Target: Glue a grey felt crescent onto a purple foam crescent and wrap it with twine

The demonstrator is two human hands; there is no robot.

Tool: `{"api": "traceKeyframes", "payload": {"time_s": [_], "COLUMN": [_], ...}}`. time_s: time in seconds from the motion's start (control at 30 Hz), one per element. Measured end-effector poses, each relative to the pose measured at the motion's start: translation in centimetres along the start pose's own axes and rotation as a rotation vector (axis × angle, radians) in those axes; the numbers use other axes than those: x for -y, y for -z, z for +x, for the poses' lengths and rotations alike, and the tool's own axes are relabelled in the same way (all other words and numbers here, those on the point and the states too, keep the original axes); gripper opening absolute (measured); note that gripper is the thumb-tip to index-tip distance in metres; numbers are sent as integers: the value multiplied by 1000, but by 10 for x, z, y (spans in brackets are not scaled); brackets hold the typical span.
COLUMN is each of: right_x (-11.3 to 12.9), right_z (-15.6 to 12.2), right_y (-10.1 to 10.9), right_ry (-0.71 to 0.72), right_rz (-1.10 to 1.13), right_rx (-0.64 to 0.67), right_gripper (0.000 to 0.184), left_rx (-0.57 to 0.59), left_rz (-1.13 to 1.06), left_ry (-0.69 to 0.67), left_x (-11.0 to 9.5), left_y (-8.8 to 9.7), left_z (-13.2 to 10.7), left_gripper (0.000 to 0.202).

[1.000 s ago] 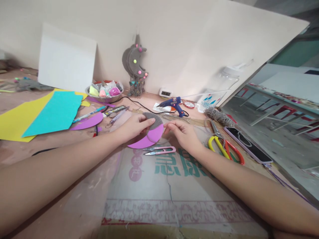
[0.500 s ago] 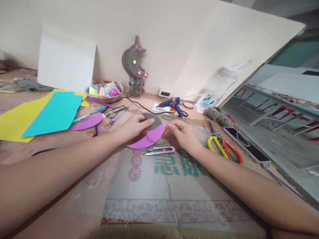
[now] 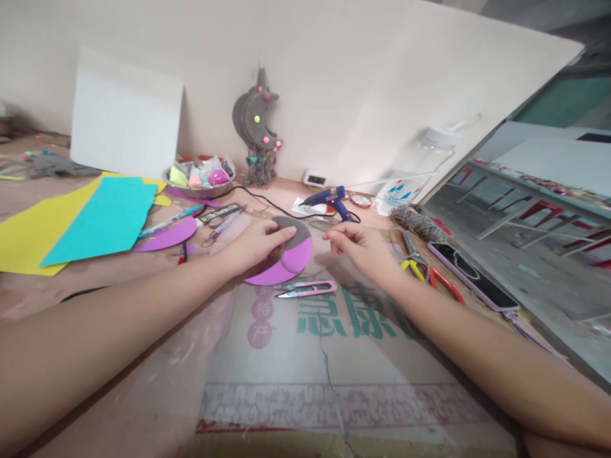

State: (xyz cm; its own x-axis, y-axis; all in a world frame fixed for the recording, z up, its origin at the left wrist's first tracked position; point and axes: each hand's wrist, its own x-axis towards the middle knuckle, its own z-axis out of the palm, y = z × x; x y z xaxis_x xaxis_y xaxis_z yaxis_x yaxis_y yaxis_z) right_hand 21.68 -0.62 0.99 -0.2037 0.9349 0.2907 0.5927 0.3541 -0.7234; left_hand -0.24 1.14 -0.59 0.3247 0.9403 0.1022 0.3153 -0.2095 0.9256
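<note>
Sheets of yellow felt [image 3: 23,245] and teal felt [image 3: 102,219] lie at the far left of a cluttered craft counter [image 3: 33,289], with a white board [image 3: 126,124] leaning on the wall [image 3: 334,95] behind them. A metal bowl [image 3: 198,189] of coloured pom-poms [image 3: 210,176] stands near the wall, and a spare purple cut-out [image 3: 169,234] lies flat beside pens [image 3: 172,219].

At centre, the left hand [image 3: 252,245] has its grip closed on the purple crescent [image 3: 293,257]. The thumb is on top and the fingers beneath the upper end, which is wound with grey yarn [image 3: 291,224]. The crescent's lower tip points down-left, with pink thread snips [image 3: 305,289] lying just below it. A grey moon ornament [image 3: 258,121] leans on the wall behind.

The right hand [image 3: 365,249] hovers just right of the crescent, apart from it, its grip pinched thumb to forefinger. Whether a strand of yarn runs between them cannot be made out. A blue glue gun [image 3: 331,200] lies beyond the hands.

Further right are a bundle of twine [image 3: 417,222], scissors with yellow and red handles [image 3: 432,277] partly hidden by the right wrist, and a phone [image 3: 475,280] at the counter's edge.
</note>
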Motion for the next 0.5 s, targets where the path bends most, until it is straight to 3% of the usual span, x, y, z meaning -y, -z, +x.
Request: {"api": "traceKeyframes", "payload": {"time_s": [0.13, 0.27, 0.5], "right_x": [-7, -16, -25], "right_z": [8, 7, 3], "right_y": [26, 27, 12], "right_ry": [91, 206, 128], "right_rz": [-127, -166, -108], "right_rx": [330, 551, 467], "right_gripper": [21, 27, 15], "left_rx": [14, 13, 4], "left_rz": [4, -6, -49], "left_ry": [3, 15, 37], "left_x": [2, 1, -1], "left_y": [0, 0, 0], "left_z": [1, 0, 0], "left_gripper": [41, 40, 37]}}
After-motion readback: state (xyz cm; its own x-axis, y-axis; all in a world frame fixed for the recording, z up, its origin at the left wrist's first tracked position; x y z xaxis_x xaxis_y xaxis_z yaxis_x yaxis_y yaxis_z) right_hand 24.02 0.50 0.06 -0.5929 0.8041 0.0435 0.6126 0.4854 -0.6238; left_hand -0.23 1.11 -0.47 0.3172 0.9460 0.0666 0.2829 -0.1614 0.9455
